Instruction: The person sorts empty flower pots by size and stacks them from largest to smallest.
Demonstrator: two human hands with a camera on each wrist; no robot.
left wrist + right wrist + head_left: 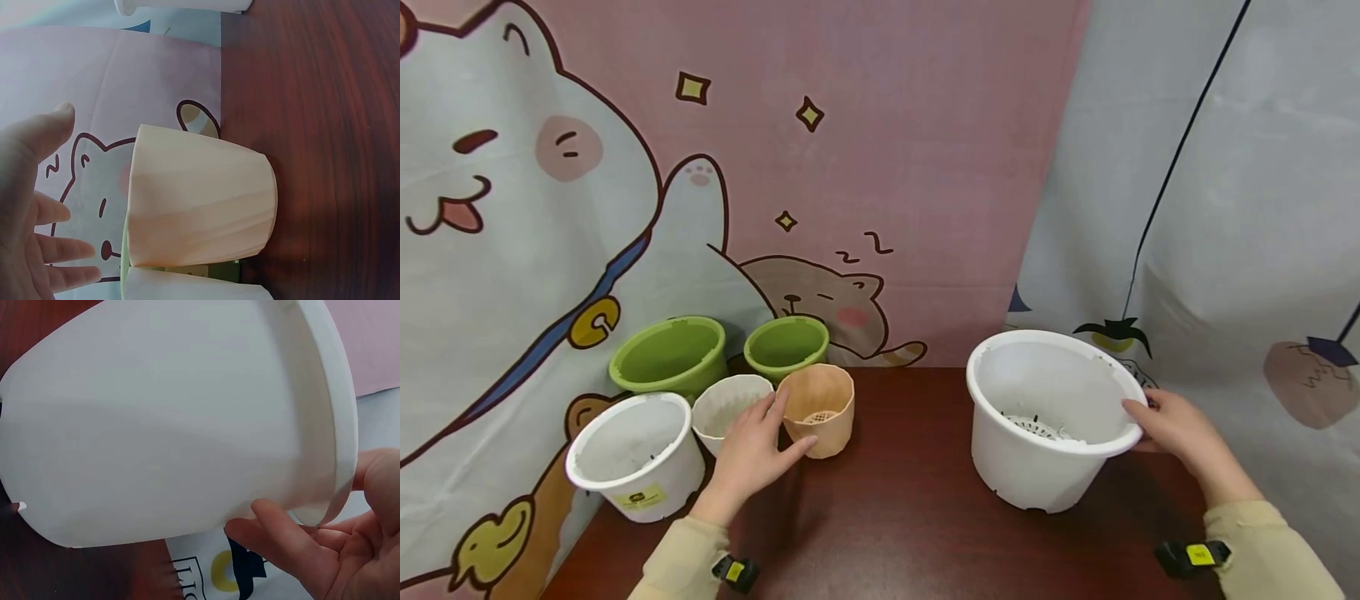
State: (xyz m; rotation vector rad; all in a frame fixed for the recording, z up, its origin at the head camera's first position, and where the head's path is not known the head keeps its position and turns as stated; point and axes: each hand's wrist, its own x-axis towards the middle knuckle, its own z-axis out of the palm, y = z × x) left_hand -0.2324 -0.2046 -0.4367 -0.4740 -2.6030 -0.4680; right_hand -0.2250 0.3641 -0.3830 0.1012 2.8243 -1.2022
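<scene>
On the right, a large white plastic flowerpot (1030,475) with a slotted bottom stands on the table. My right hand (1176,429) grips its right rim, thumb over the edge and fingers (281,534) beneath the lip outside. My left hand (748,454) is over the left group of pots, thumb and fingers spread, holding nothing. Nearest to it are a peach-coloured pot (835,433) with a grid bottom and a small white faceted pot (722,396), partly hidden behind the hand. In the left wrist view the peach pot (200,194) shows its side just beyond the fingers.
A white pot with a yellow label (681,475) stands at the far left. Behind are a wider green pot (700,375) and a smaller green pot (790,342). The dark red-brown table (902,517) meets a cartoon-cat cloth (940,208) at the back.
</scene>
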